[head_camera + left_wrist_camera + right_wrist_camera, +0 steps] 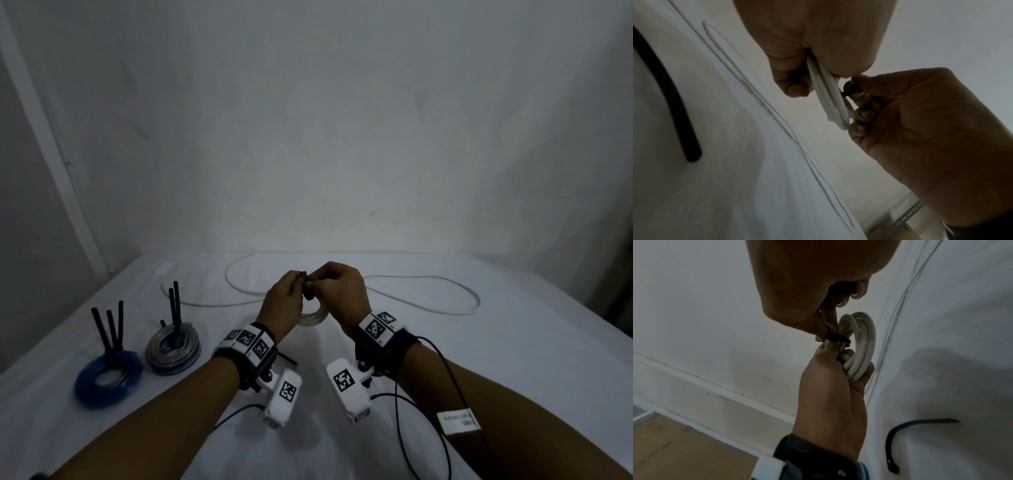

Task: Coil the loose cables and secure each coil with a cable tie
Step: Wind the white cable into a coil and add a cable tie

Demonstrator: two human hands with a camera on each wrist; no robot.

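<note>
Tying step. My left hand (281, 301) grips the white coil (860, 344) above the surface (445, 359); my right hand (337, 291) pinches the black cable tie (838, 338) looped round it. Next, probably: pull snug without spilling loops.

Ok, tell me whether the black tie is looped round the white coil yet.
Looped. The right wrist view shows the black tie wrapped round the white coil, with both hands pinching there. Whether it is cinched tight, cannot tell.
</note>
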